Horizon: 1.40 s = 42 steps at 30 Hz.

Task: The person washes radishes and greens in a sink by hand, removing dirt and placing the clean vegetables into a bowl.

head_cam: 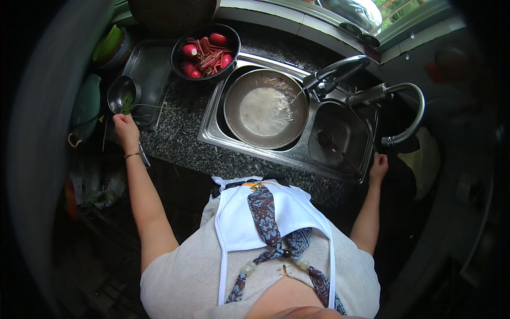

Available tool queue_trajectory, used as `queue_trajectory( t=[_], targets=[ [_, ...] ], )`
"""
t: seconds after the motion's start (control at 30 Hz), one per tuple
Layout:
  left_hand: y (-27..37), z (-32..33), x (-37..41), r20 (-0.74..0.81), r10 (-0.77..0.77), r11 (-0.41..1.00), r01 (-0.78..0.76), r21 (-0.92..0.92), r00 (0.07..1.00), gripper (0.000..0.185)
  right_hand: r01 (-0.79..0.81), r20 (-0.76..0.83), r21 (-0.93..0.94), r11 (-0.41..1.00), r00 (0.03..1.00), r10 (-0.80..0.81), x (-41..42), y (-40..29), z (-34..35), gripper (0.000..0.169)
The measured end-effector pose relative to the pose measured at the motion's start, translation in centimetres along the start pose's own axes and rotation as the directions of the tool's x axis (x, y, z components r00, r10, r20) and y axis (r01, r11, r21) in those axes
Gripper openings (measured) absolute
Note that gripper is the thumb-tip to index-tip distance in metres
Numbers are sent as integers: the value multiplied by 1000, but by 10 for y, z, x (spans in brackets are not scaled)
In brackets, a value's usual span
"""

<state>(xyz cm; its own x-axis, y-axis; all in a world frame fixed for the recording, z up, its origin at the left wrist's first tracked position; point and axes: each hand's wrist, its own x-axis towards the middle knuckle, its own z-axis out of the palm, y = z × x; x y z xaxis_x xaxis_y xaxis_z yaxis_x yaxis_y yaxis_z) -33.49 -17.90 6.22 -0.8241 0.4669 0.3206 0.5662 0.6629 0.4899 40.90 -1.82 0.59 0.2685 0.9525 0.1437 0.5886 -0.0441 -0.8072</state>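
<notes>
My left hand (126,129) is closed around a small bunch of thin green herbs (127,103), whose leafy part lies against a small steel bowl (115,89). Long thin stalks trail from the bunch to the right. At the far right, my right hand (378,167) has its fingers curled beside the outer rim of the steel double sink (255,153). Whether it grips something thin there is too small to tell. Between my hands, a wide grey-brown pan (235,107) sits in the larger basin. Water runs into it from a chrome faucet (336,71).
A black bowl (175,63) of red radishes (218,39) and cut stems stands behind the counter (183,115). The steel bowl rests on a metal tray (153,60). A second curved spout (418,107) rises over the smaller basin (338,135). Green containers (89,99) line the left.
</notes>
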Motion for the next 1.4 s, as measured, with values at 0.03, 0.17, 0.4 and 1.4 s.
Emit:
queue_trajectory(
  t=[0.03, 0.17, 0.4, 1.4],
  targets=[
    [13, -12, -1, 34, 2, 996, -5, 87, 999, 19, -20, 67, -7, 1000, 998, 20, -3, 9, 2, 18],
    [89, 1, -54, 250, 163, 925, -60, -374, 955, 15, 565, 296, -725, 394, 772, -563, -29, -72, 55, 32],
    [261, 88, -204, 606, 464, 447, 420, -790, 646, 11, -564, 750, 523, 639, 661, -30, -89, -213, 192, 50],
    [277, 81, -165, 807, 511, 519, 642, -564, 295, 8, -676, 799, 582, 451, 577, -167, -44, -229, 217, 47]
  ],
)
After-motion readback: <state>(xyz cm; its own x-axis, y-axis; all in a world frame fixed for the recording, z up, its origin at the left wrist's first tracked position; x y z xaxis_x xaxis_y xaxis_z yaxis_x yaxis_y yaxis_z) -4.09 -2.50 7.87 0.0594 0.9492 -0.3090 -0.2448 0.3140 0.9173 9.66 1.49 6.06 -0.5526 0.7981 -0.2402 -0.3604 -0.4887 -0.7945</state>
